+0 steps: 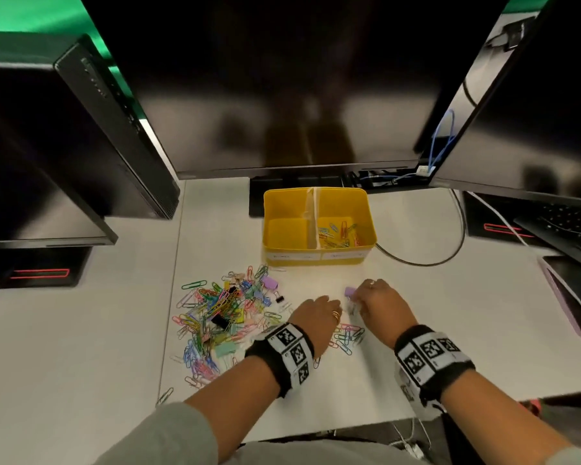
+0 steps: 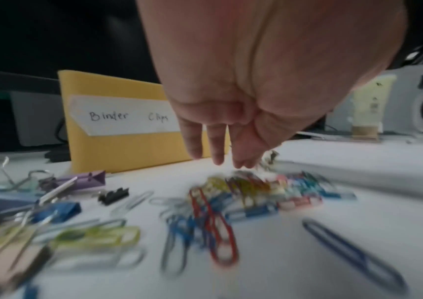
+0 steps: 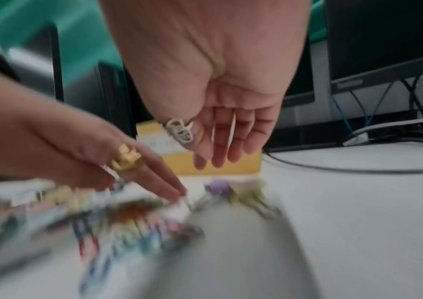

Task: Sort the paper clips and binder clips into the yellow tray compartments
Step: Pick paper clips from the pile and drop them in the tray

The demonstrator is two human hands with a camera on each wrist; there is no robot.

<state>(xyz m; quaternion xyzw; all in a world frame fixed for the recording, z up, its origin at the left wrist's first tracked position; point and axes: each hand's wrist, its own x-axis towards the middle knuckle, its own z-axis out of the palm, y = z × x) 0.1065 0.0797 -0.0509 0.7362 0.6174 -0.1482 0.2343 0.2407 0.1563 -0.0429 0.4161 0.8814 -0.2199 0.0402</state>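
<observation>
- One yellow tray (image 1: pixel 316 256) with two compartments: the left one bare, the right one holding a small heap of paper clips (image 1: pixel 339 233), too tangled to count.
- One big pile of mixed clips (image 1: pixel 220 313) on the worktop (image 1: pixel 433 313), dozens, uncountable.
- One smaller cluster of paper clips (image 1: pixel 348 335).
- Two hands: left hand (image 1: pixel 312 317), right hand (image 1: pixel 381 303).
- Three dark monitors (image 1: pixel 299 78).
- Two paper labels (image 1: pixel 294 256) on the tray front.

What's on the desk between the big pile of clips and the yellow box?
Nothing much: in the head view, bare white desk lies between the clip pile and the yellow tray; the pile's farthest clips nearly reach it.
</observation>
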